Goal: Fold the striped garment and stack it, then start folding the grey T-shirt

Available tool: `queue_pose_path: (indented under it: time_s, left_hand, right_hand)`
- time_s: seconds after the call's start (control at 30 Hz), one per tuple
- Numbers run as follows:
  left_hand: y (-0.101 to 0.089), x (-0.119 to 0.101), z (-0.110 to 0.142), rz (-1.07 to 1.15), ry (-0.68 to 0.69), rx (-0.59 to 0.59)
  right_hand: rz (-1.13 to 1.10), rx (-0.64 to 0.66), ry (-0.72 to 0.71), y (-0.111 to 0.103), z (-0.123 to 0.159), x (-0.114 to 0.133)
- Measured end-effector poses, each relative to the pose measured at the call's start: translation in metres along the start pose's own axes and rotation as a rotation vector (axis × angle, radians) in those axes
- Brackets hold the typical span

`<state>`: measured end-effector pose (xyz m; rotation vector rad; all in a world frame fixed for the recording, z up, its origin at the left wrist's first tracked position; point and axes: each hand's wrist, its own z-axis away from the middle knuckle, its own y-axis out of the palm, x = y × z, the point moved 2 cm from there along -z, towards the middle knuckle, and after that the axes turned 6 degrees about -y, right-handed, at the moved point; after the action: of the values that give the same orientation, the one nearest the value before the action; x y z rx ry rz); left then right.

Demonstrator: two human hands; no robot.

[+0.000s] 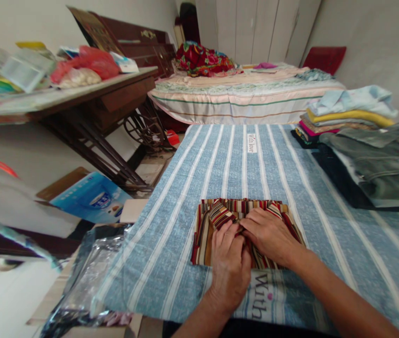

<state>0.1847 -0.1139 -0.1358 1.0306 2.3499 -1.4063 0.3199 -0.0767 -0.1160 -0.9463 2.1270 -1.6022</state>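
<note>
A striped shirt [204,239] in red, brown, cream and black lies folded into a rectangle, collar side away from me. Its collar [222,213] stands up a little near the far edge. My left hand [230,263] rests on the shirt's middle, fingers bent and closed at the collar's front. From the right, my right hand [267,234] reaches across the shirt, its fingertips pinched at the same spot. The cloth between the fingertips is mostly hidden by the hands.
Beneath the shirt is a blue cloth [171,211] with white stripes. Folded clothes [350,117] and dark green garments [378,159] are piled at right. A sewing-machine table [115,89] stands left, above a blue carton [94,197] and plastic bags [94,267]. Behind is a bed [241,96].
</note>
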Motion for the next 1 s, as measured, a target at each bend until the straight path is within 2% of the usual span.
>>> queue_pose_path:
  time_s: [0.4, 0.67, 0.87, 1.0]
  left_hand:
    - [-0.009, -0.009, 0.005, -0.051, 0.005, -0.013]
    - [-0.008, -0.003, 0.010, -0.031, 0.039, -0.054]
    - [-0.008, 0.000, 0.009, -0.036, 0.039, -0.088]
    - [-0.008, 0.001, 0.007, -0.066, 0.040, -0.069]
  right_hand:
    - [-0.031, -0.147, -0.029, 0.008, 0.009, 0.002]
    - [-0.022, -0.220, -0.115, 0.007, 0.012, 0.004]
    - [-0.014, -0.243, -0.075, 0.002, 0.022, 0.004]
    - [0.012, -0.212, -0.028, 0.006, 0.029, 0.009]
